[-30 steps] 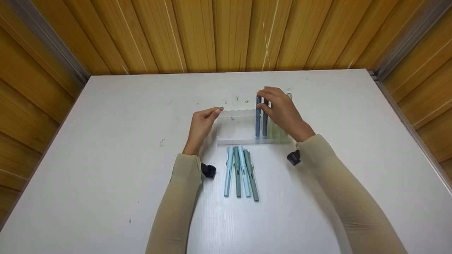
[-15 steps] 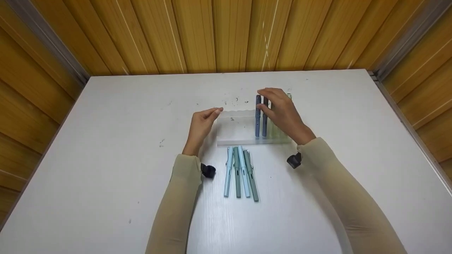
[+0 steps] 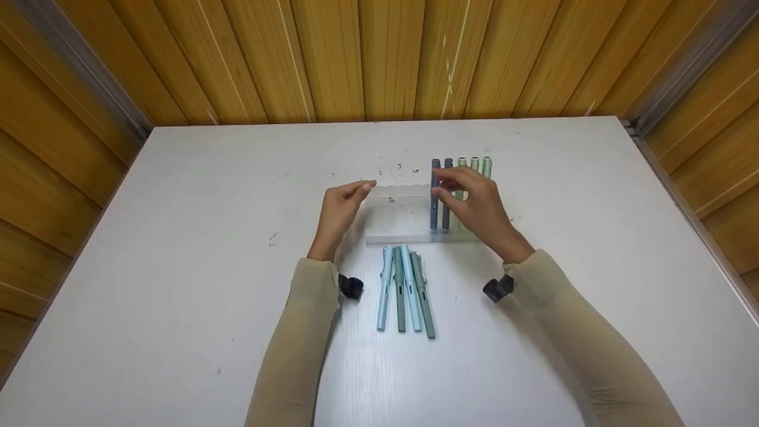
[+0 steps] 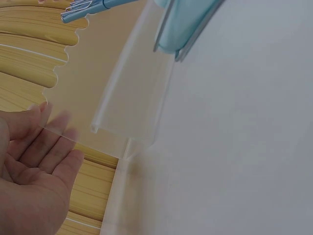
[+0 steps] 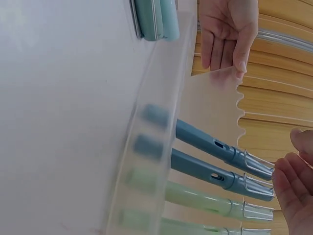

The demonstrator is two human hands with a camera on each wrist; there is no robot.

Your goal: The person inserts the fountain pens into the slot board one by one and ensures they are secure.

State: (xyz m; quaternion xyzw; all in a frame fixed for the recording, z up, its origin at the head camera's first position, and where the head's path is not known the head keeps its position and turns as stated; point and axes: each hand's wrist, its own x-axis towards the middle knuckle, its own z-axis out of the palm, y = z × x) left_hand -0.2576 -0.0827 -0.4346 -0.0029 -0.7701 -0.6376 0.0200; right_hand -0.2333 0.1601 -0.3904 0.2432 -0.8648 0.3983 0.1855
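Observation:
A translucent pen rack [image 3: 396, 214] with a scalloped back edge stands on the table. My left hand [image 3: 343, 212] pinches its upper left corner between thumb and fingers; the left wrist view shows the fingers through the rack's clear back panel [image 4: 98, 73]. Two dark blue pens [image 3: 434, 216] stand upright in the rack, clips up, beside three light green pens [image 3: 487, 166] on the right. My right hand [image 3: 483, 204] is at the blue pens' upper ends, thumb and fingers parted. In the right wrist view its fingertips are right by the leftmost blue pen's cap [image 5: 254, 164].
In front of the rack, two light blue pens [image 3: 384, 290] and two dark green pens [image 3: 421, 290] lie side by side in alternating order on the white table [image 3: 207, 267]. Yellow wood-look panels [image 3: 332, 59] rise behind the table's back edge.
My right hand has come down from the blue pens' tops and slightly toward me, uncovering the light green pens' tops. The left hand stays at the rack's corner.

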